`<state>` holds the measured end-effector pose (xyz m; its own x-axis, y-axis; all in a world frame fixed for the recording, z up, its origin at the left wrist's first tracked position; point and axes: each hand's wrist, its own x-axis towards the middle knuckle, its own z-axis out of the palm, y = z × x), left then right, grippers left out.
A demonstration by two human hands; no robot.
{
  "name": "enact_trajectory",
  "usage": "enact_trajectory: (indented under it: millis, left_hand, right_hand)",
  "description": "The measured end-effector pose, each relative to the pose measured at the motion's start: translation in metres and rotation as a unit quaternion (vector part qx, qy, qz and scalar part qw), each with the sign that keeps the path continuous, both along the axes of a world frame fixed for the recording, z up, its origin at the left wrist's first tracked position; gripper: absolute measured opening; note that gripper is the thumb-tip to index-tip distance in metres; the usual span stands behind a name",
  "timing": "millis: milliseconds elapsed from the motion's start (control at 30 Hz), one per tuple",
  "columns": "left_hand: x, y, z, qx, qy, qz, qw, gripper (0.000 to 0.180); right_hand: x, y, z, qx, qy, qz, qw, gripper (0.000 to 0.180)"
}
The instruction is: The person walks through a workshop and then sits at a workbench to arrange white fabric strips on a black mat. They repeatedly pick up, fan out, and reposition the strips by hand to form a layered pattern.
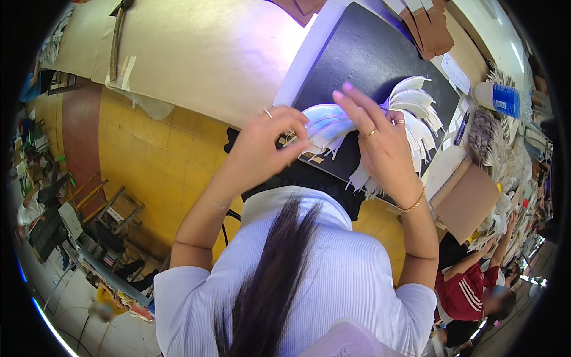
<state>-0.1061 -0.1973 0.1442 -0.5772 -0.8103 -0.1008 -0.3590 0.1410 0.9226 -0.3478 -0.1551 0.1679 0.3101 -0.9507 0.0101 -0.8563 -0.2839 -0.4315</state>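
My left hand (262, 143) is curled, its thumb and fingers drawn together at the left end of a fan of white curved strips (333, 122). Whatever lies between its fingertips is too small to make out. Over the middle of the strips is my right hand (383, 140), index and middle fingers stretched out and slightly blurred. More white strips (413, 98) with narrow, tab-like ends fan out past that hand, overlapping one another. They lie on a black board (351, 53), and some hang over its near edge.
Brown cut pieces (428, 30) lie beyond the board. To the right are a blue-labelled bottle (505, 101), a cardboard box (467, 193) and bundles of strips. A hammer (117, 44) rests on the tan table (196, 59). A person in red (467, 291) works at lower right.
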Motion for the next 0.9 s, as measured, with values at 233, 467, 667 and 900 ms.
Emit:
enact_trajectory:
  millis: [233,467,667,900]
  left_hand:
    - [0.015,0.011,-0.015,0.181,-0.025,0.076,0.980,0.014]
    - [0.019,0.011,-0.036,0.139,-0.029,0.111,0.984,0.036]
    - [0.011,0.012,-0.031,0.108,-0.039,0.111,0.987,0.037]
    - [0.002,0.012,-0.028,0.069,-0.066,0.098,0.991,0.043]
  right_hand:
    - [-0.006,0.003,0.009,0.090,-0.095,-0.027,0.991,0.036]
    - [-0.002,0.010,-0.001,0.036,0.023,0.005,0.999,0.017]
    - [-0.008,0.012,-0.001,0.036,-0.008,0.029,0.999,0.008]
    - [-0.010,0.014,0.001,0.050,0.036,0.051,0.997,0.006]
